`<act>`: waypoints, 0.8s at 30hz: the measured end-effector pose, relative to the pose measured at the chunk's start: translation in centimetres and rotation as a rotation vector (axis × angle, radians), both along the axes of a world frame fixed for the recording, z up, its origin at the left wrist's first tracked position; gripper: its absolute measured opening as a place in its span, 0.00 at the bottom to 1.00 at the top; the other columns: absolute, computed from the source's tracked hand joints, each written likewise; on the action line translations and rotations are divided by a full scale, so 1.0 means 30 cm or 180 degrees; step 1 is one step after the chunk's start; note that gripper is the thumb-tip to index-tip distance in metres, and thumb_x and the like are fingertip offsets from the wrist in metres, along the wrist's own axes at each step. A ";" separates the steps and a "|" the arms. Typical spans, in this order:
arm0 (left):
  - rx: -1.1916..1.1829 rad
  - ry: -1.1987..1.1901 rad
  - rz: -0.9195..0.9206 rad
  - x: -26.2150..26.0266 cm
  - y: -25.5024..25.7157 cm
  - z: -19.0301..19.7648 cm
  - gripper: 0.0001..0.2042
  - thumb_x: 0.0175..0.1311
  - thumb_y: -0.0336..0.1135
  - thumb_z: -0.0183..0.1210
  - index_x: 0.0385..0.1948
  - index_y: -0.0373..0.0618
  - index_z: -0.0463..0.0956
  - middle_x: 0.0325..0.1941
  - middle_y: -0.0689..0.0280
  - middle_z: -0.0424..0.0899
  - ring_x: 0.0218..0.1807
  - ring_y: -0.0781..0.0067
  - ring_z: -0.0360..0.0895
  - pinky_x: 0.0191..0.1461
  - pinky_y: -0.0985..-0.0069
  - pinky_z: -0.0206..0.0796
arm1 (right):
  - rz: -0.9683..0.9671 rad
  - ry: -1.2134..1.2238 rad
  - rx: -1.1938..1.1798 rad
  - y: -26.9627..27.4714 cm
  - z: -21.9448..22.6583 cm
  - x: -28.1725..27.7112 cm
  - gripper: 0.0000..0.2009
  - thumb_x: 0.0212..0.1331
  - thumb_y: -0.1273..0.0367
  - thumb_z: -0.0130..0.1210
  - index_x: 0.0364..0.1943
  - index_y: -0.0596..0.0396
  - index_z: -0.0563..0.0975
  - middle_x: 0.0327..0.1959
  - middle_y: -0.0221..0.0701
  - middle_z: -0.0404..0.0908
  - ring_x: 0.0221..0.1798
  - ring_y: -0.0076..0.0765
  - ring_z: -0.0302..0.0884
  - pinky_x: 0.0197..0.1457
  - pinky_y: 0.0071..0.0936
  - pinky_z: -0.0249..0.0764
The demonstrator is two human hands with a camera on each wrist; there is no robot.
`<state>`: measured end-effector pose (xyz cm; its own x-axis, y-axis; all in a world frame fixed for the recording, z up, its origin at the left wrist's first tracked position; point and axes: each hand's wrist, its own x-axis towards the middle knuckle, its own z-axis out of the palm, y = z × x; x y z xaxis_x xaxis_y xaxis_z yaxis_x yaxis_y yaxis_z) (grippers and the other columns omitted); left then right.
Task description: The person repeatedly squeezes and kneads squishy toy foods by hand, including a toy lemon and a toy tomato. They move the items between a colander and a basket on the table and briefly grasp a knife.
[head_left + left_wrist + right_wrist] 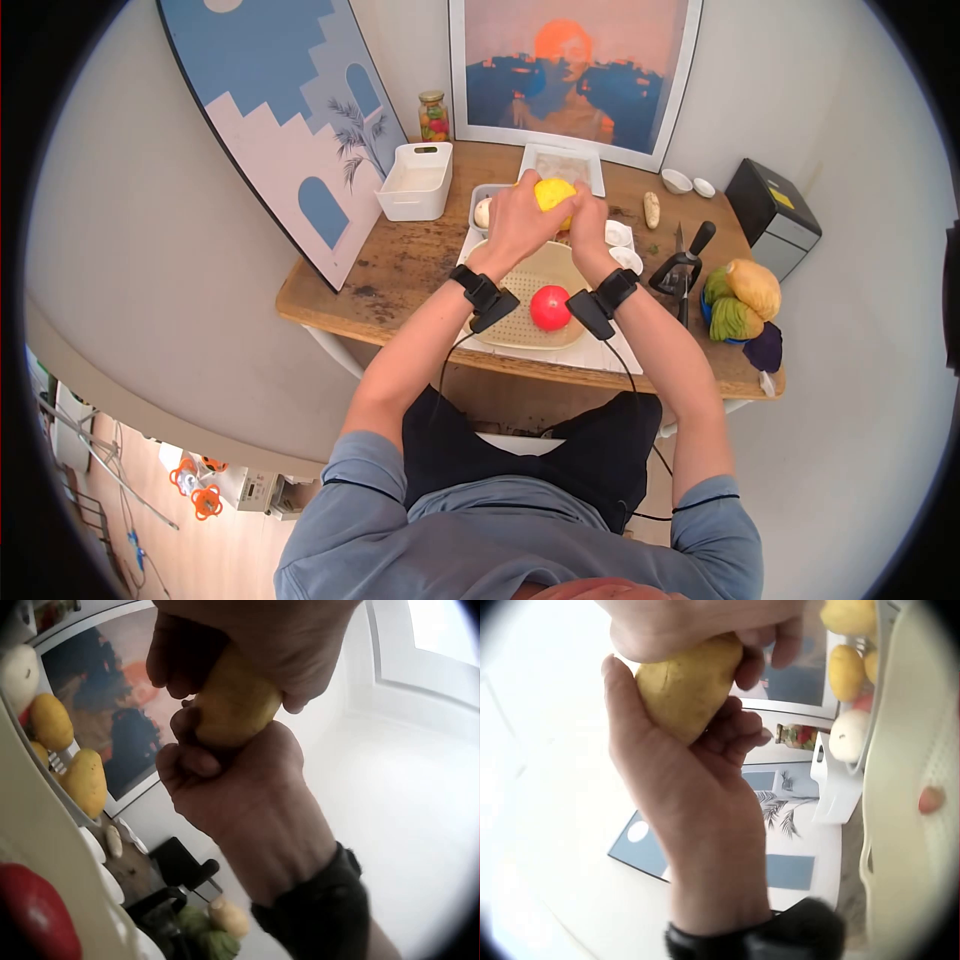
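Note:
Both hands hold one yellow, lemon-like fruit point(555, 194) up over the far side of the table. My left hand point(518, 222) grips it from the left, and my right hand point(591, 228) has its fingers curled round the other side. Seen from the left wrist, the fruit point(236, 701) sits between the two hands, with brownish marks on its skin. Below the wrists lies a beige perforated basket point(508, 325) with a shiny red round fruit point(550, 308) in it. A grey tub point(77, 812) beyond it holds several yellow fruits point(85, 782) and a white round one point(850, 736).
At the left stand a white bin point(412, 205) and a jar point(433, 118). A white tray point(600, 172) is at the back. On the right are small white bowls point(677, 181), a black-handled knife point(703, 238), a bowl of vegetables point(735, 318) and a black box point(770, 215).

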<state>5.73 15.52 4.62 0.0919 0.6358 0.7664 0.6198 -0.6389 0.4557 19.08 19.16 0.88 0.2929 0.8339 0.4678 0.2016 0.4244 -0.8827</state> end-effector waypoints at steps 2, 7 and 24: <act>-0.0036 0.0316 -0.0031 -0.024 -0.001 0.014 0.23 0.53 0.52 0.63 0.33 0.37 0.73 0.22 0.53 0.81 0.23 0.52 0.79 0.30 0.63 0.72 | 0.1302 0.1190 -0.1353 -0.074 0.064 -0.025 0.15 0.66 0.58 0.37 0.36 0.51 0.74 0.21 0.31 0.76 0.17 0.31 0.70 0.21 0.27 0.67; -0.0325 0.1029 -0.0152 -0.053 0.017 0.032 0.23 0.54 0.53 0.60 0.34 0.37 0.76 0.20 0.51 0.80 0.24 0.49 0.79 0.32 0.61 0.72 | 0.2025 0.0759 -0.2233 -0.007 0.017 0.035 0.17 0.66 0.56 0.34 0.38 0.51 0.72 0.22 0.31 0.75 0.16 0.29 0.69 0.19 0.25 0.67; -0.1954 -0.2498 -0.1090 -0.049 -0.064 0.008 0.24 0.68 0.53 0.47 0.28 0.37 0.75 0.14 0.64 0.73 0.10 0.78 0.69 0.12 0.81 0.59 | 0.0053 -0.0257 0.0663 -0.195 0.106 -0.129 0.22 0.63 0.55 0.51 0.34 0.66 0.80 0.21 0.36 0.79 0.27 0.29 0.76 0.32 0.28 0.70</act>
